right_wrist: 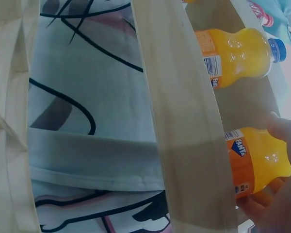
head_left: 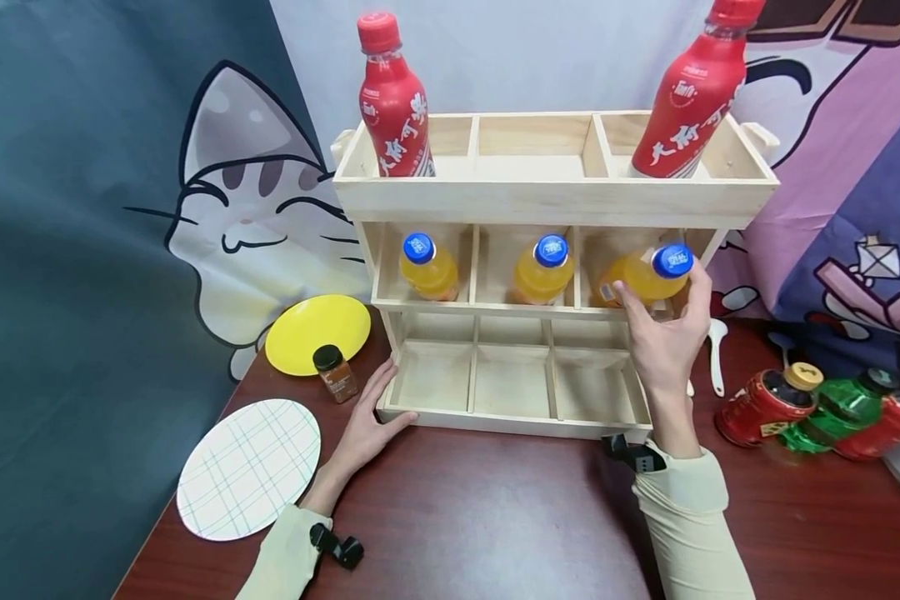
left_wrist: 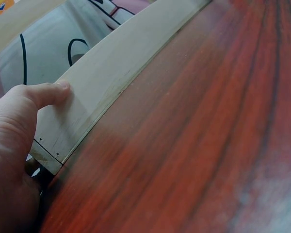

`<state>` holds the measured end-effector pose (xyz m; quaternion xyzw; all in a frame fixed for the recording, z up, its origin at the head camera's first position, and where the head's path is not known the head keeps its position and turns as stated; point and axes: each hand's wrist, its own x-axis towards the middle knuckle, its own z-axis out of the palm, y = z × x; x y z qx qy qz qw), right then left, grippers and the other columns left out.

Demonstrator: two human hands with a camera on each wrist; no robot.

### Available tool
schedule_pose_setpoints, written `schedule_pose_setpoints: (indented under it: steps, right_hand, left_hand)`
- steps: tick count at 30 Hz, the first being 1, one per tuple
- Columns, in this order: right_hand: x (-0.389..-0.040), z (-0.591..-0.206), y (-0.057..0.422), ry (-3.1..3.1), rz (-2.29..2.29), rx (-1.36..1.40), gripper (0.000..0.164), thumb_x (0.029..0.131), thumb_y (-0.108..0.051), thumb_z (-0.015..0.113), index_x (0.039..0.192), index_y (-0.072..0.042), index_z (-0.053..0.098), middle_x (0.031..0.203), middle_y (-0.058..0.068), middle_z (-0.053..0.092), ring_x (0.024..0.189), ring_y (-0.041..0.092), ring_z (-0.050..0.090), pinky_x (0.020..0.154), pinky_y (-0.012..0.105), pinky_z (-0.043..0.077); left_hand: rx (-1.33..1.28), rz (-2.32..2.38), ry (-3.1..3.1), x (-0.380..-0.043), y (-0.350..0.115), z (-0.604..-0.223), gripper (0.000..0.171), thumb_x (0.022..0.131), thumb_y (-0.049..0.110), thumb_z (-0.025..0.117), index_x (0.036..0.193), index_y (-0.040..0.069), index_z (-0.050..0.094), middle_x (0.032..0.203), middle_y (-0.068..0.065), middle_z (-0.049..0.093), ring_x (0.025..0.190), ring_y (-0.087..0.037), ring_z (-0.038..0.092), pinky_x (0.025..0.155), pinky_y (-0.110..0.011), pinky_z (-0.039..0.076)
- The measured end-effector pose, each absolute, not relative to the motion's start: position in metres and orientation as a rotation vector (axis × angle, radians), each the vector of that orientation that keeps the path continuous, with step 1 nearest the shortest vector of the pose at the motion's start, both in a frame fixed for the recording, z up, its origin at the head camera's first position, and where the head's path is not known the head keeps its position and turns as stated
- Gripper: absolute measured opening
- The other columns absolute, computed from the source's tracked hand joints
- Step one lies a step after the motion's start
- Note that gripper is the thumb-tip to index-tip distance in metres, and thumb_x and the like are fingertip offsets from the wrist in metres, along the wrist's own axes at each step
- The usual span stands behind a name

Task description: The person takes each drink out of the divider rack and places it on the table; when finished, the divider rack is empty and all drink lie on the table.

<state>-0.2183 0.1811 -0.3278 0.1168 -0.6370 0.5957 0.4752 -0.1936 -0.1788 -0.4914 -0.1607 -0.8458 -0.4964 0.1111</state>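
A three-tier wooden shelf (head_left: 450,202) stands on the table. My right hand (head_left: 671,333) grips an orange Fanta bottle (head_left: 640,273) with a blue cap, thumb on one side and fingers on the other. This bottle leans in the right compartment of the middle tier; its label (right_wrist: 241,160) shows in the right wrist view. Two more Fanta bottles stand in the left (head_left: 437,273) and middle (head_left: 537,279) compartments. My left hand (head_left: 367,429) rests at the shelf's lower left corner, its thumb (left_wrist: 53,93) lying against the bottom front board and its fingers straight along the side.
Red bottles stand at the left (head_left: 395,108) and right (head_left: 690,104) of the top tier. A yellow plate (head_left: 307,329), a spice jar (head_left: 335,373) and a checked plate (head_left: 251,467) lie left. A white spoon (head_left: 716,358) and several bottles, one green (head_left: 832,412), are right.
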Motion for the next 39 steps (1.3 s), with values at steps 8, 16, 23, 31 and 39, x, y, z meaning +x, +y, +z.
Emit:
schedule_pose_setpoints:
  steps: [8, 16, 23, 31, 39]
  right_hand:
    - [-0.203, -0.313, 0.178, -1.412, 1.469, 0.342, 0.064, 0.065, 0.002, 0.076, 0.121, 0.004, 0.046, 0.114, 0.017, 0.055, 0.105, 0.031, 0.052, 0.094, 0.035, 0.042]
    - [-0.182, -0.303, 0.178, -1.453, 1.445, 0.304, 0.061, 0.067, -0.007, 0.078, 0.121, 0.0, 0.051, 0.113, 0.018, 0.057, 0.1, 0.027, 0.058, 0.089, 0.03, 0.046]
    - [-0.17, -0.317, 0.201, -1.499, 1.407, 0.315, 0.062, 0.063, -0.006, 0.08, 0.118, 0.005, 0.053, 0.109, 0.021, 0.059, 0.093, 0.022, 0.062, 0.082, 0.023, 0.049]
    - [-0.154, -0.358, 0.263, -1.722, 1.299, 0.151, 0.06, 0.062, 0.004, 0.077, 0.118, 0.0, 0.055, 0.108, 0.012, 0.063, 0.089, 0.009, 0.062, 0.073, 0.011, 0.047]
    - [-0.115, -0.401, 0.343, -1.93, 1.124, -0.4, 0.064, 0.065, -0.004, 0.077, 0.121, -0.022, 0.054, 0.105, -0.013, 0.061, 0.086, -0.006, 0.056, 0.071, 0.004, 0.039]
  left_hand:
    - [-0.47, -1.472, -2.493, -0.193, -0.179, -0.492, 0.075, 0.074, 0.021, 0.073, 0.136, 0.005, 0.036, 0.147, -0.008, 0.025, 0.134, -0.026, 0.024, 0.102, -0.016, 0.02]
    - [-0.452, -1.465, -2.509, -0.192, -0.181, -0.486, 0.074, 0.074, 0.022, 0.073, 0.137, 0.014, 0.035, 0.147, -0.008, 0.025, 0.135, -0.026, 0.023, 0.104, -0.033, 0.024]
    - [-0.457, -1.479, -2.503, -0.202, -0.183, -0.502, 0.077, 0.074, 0.03, 0.073, 0.138, 0.013, 0.034, 0.148, 0.0, 0.023, 0.135, -0.018, 0.023, 0.104, -0.039, 0.025]
    - [-0.406, -1.449, -2.514, -0.202, -0.19, -0.514, 0.08, 0.073, 0.032, 0.074, 0.139, 0.014, 0.033, 0.148, 0.003, 0.022, 0.136, -0.016, 0.021, 0.104, -0.041, 0.025]
    - [-0.464, -1.462, -2.513, -0.193, -0.181, -0.49, 0.076, 0.075, 0.022, 0.073, 0.138, 0.009, 0.033, 0.147, -0.009, 0.025, 0.134, -0.028, 0.024, 0.104, -0.044, 0.025]
